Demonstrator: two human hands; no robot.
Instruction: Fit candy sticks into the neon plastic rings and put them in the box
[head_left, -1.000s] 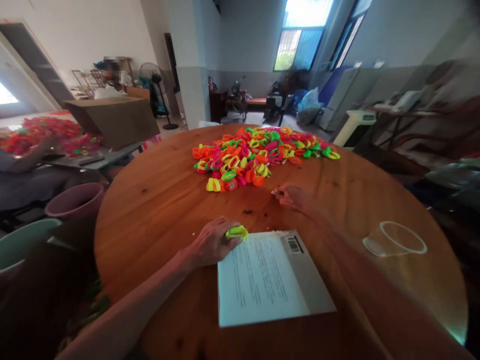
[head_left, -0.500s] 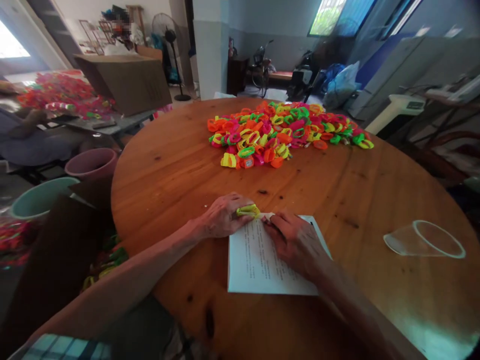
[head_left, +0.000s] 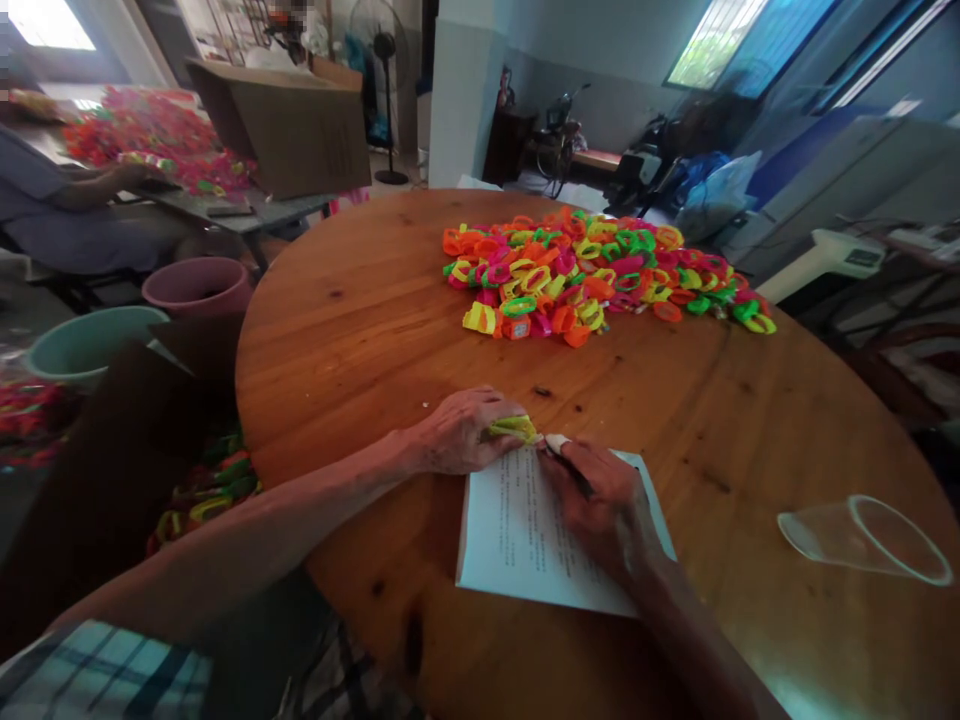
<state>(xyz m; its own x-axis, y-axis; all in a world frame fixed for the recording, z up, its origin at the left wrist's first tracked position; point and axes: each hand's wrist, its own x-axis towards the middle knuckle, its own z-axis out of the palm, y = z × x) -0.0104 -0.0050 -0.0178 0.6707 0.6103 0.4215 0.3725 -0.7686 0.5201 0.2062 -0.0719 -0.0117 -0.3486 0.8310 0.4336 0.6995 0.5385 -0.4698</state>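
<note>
My left hand (head_left: 459, 432) rests on the round wooden table (head_left: 360, 330) with its fingers closed on a yellow-green ring-shaped piece (head_left: 514, 428). My right hand (head_left: 600, 500) lies on a white printed sheet (head_left: 517, 540), fingers pinched round a thin dark tool whose pale tip (head_left: 557, 442) touches the sheet's top edge beside the yellow piece. Further back on the table lies a pile of bright orange, pink, yellow and green ring pieces (head_left: 592, 275).
A clear plastic cup (head_left: 862, 535) lies on its side at the table's right. Pink (head_left: 199, 285) and teal (head_left: 86, 340) buckets stand left of the table. Behind them another person sits at a table with more coloured pieces (head_left: 150, 130) and a cardboard box (head_left: 289, 125).
My right hand came back from near the pile onto the sheet, beside my left hand. The view has tilted down and shifted right. My left hand keeps its hold on the yellow piece.
</note>
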